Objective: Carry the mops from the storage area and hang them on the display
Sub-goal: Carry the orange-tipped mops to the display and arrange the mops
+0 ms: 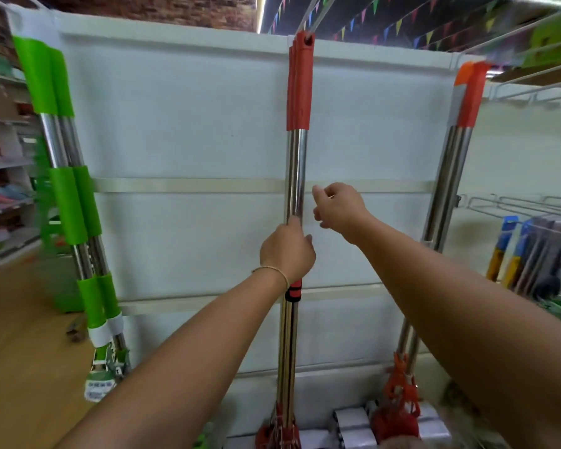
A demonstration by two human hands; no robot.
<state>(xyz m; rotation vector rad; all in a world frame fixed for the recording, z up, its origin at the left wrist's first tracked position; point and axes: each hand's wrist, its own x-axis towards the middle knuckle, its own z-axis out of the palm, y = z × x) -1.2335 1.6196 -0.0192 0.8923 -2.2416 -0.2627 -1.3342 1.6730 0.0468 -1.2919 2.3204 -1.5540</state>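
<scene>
A red-handled mop (297, 163) with a shiny steel pole hangs by its top grip from a hook (314, 17) in front of the white display panel (188, 140); more red mops hang close behind it. My left hand (287, 252) is closed around this pole just above a red collar. My right hand (339, 207) hovers just right of the pole, fingers apart, holding nothing. Green-handled mops (67, 202) hang at the panel's left edge. Another red and orange-handled pair (450, 176) hangs at the right edge.
White boxes (353, 422) lie on the floor at the panel's foot, between the red mop heads. Wire hooks (515, 205) with blue-carded goods stick out at the right. Shelves of goods (0, 189) stand at the left beside a wooden floor (20, 335).
</scene>
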